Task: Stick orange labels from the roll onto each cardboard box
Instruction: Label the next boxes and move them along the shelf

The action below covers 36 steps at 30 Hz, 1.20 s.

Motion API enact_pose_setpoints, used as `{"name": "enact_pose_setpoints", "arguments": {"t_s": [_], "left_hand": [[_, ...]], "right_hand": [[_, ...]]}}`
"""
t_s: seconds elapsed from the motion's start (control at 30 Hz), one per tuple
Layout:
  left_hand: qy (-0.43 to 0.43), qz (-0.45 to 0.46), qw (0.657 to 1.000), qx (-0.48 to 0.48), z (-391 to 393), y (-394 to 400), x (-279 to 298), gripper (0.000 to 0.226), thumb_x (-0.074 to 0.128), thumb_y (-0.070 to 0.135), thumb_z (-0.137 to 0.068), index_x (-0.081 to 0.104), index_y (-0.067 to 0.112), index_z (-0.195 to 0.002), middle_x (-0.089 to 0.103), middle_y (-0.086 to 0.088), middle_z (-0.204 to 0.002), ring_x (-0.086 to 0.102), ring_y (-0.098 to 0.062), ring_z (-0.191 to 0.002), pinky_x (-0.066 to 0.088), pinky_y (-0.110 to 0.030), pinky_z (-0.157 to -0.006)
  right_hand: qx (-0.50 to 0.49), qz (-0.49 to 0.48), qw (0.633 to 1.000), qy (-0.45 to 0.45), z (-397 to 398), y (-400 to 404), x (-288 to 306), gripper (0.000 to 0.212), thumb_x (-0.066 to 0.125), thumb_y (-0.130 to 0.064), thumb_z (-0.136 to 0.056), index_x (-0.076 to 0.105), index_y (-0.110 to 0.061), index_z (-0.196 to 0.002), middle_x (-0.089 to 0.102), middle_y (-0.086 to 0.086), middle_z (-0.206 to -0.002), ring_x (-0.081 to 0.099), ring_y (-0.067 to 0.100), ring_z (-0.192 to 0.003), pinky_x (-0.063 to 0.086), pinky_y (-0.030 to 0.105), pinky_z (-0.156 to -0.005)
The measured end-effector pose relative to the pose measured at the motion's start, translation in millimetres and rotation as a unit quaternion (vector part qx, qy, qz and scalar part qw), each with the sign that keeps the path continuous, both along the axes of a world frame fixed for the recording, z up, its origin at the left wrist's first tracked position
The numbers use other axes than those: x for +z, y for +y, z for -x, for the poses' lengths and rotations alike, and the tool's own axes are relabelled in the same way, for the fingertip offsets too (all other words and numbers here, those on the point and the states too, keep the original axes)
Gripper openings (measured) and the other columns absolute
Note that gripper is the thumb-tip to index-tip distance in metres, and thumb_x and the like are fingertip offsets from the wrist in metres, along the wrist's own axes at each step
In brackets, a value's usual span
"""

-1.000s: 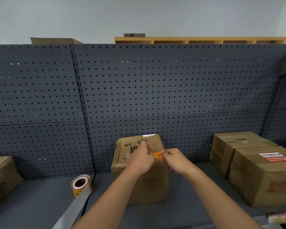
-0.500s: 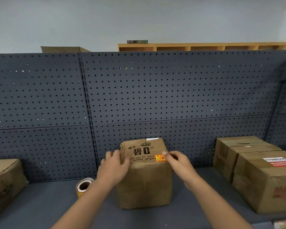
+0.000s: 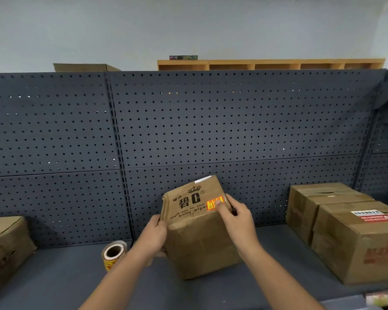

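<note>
A brown cardboard box (image 3: 199,240) printed with black characters sits mid-shelf, tilted and turned with a corner toward me. An orange label (image 3: 212,202) is stuck on its upper right front. My left hand (image 3: 154,236) grips the box's left edge. My right hand (image 3: 238,218) holds the upper right edge, its thumb pressing on the label and its fingers round the side. The orange label roll (image 3: 113,253) lies on the shelf to the left of my left forearm.
Two cardboard boxes stand at the right, one in front (image 3: 356,242) with a red and white sticker, one behind (image 3: 318,198). Another box (image 3: 5,245) sits at the far left. A dark pegboard wall (image 3: 188,130) backs the grey shelf (image 3: 65,278).
My left hand left the label and took the box's left side. The box has been turned and tilted. My right thumb now rests on the stuck label.
</note>
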<state>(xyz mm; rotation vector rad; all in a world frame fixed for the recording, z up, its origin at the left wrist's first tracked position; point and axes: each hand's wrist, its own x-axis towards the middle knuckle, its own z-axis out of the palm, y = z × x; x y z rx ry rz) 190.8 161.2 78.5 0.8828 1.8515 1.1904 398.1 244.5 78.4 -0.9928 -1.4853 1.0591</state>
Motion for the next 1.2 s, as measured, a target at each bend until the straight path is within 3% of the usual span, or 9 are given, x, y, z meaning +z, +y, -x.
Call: {"name": "enact_pose_setpoints", "arguments": {"t_s": [0.1, 0.23, 0.37, 0.5, 0.67, 0.77, 0.87, 1.0, 1.2], "left_hand": [[-0.073, -0.003, 0.997, 0.02, -2.4, -2.2, -13.2, 0.031, 0.035, 0.03, -0.11, 0.049, 0.029, -0.137, 0.065, -0.008, -0.125, 0.069, -0.034, -0.104, 0.065, -0.042, -0.068], [-0.178, 0.014, 0.983, 0.033, -3.0, -4.5, -41.2, 0.026, 0.038, 0.021, -0.11, 0.057, 0.021, -0.127, 0.069, -0.014, -0.119, 0.068, -0.037, -0.105, 0.065, -0.05, -0.074], [0.01, 0.024, 1.0, 0.018, 9.4, -9.4, -64.8, 0.041, 0.042, 0.014, -0.105, 0.052, 0.016, -0.145, 0.06, -0.011, -0.137, 0.061, -0.024, -0.109, 0.06, -0.039, -0.078], [0.097, -0.041, 0.994, 0.005, 15.5, -18.2, -64.4, 0.031, 0.042, 0.014, -0.107, 0.065, 0.016, -0.128, 0.069, -0.005, -0.119, 0.062, -0.021, -0.11, 0.051, -0.035, -0.087], [-0.079, -0.131, 0.987, 0.044, 18.0, -21.0, -47.4, 0.03, 0.044, 0.008, -0.105, 0.073, 0.015, -0.111, 0.078, -0.011, -0.101, 0.073, -0.029, -0.101, 0.06, -0.048, -0.091], [-0.164, -0.105, 0.98, 0.047, 24.3, -20.2, -43.0, 0.027, 0.049, 0.02, -0.105, 0.072, 0.02, -0.118, 0.077, -0.012, -0.112, 0.072, -0.03, -0.107, 0.058, -0.05, -0.097], [-0.176, -0.113, 0.975, 0.075, 22.2, -20.0, -32.5, 0.032, 0.047, 0.04, -0.107, 0.07, 0.022, -0.121, 0.074, -0.008, -0.12, 0.068, -0.026, -0.113, 0.052, -0.049, -0.106], [-0.011, -0.162, 0.985, 0.061, 10.9, -18.5, -10.8, 0.038, 0.042, 0.047, -0.107, 0.052, 0.033, -0.141, 0.056, 0.007, -0.138, 0.053, -0.018, -0.129, 0.043, -0.041, -0.112], [0.218, -0.125, 0.966, -0.055, -4.4, -7.9, 4.4, 0.053, 0.036, 0.043, -0.109, 0.026, 0.04, -0.161, 0.017, 0.002, -0.169, 0.02, -0.02, -0.156, 0.027, -0.038, -0.121]], "right_hand": [[-0.055, -0.072, 0.993, -0.081, 7.2, -2.0, 17.1, 0.055, 0.063, -0.074, -0.081, 0.066, -0.045, -0.128, 0.059, -0.02, -0.115, 0.057, 0.011, -0.118, 0.05, 0.043, -0.104], [-0.099, -0.212, 0.946, -0.223, 25.8, -25.7, 30.8, 0.056, 0.059, -0.074, -0.088, 0.064, -0.037, -0.129, 0.057, -0.022, -0.119, 0.047, 0.01, -0.118, 0.039, 0.038, -0.106], [-0.076, -0.304, 0.886, -0.342, 54.2, -44.7, 23.1, 0.067, 0.042, -0.082, -0.091, 0.064, -0.033, -0.132, 0.059, -0.018, -0.123, 0.046, 0.013, -0.116, 0.039, 0.037, -0.099], [-0.052, -0.351, 0.838, -0.415, 83.9, -54.6, 9.4, 0.066, 0.039, -0.08, -0.091, 0.07, -0.029, -0.121, 0.066, -0.014, -0.119, 0.052, 0.017, -0.11, 0.043, 0.039, -0.092], [-0.019, -0.355, 0.82, -0.45, 98.2, -68.2, -3.8, 0.064, 0.039, -0.075, -0.093, 0.072, -0.026, -0.117, 0.07, -0.012, -0.119, 0.057, 0.016, -0.109, 0.047, 0.038, -0.091], [0.057, -0.332, 0.829, -0.446, 82.7, -68.6, 10.8, 0.067, 0.032, -0.07, -0.101, 0.061, -0.025, -0.141, 0.058, -0.009, -0.147, 0.047, 0.015, -0.135, 0.037, 0.04, -0.112], [0.104, -0.282, 0.883, -0.36, 56.5, -56.6, 17.8, 0.057, 0.039, -0.062, -0.104, 0.057, -0.028, -0.146, 0.051, -0.015, -0.151, 0.038, 0.005, -0.142, 0.034, 0.035, -0.12], [-0.051, -0.242, 0.936, -0.25, 27.6, -32.2, 14.0, 0.034, 0.049, -0.042, -0.106, 0.065, -0.024, -0.13, 0.057, -0.016, -0.125, 0.046, 0.002, -0.122, 0.046, 0.032, -0.106], [-0.071, -0.001, 0.974, -0.217, 0.9, -7.5, -2.2, 0.066, 0.055, -0.054, -0.101, 0.039, -0.016, -0.153, 0.043, 0.001, -0.151, 0.045, 0.022, -0.138, 0.044, 0.039, -0.109]]}}
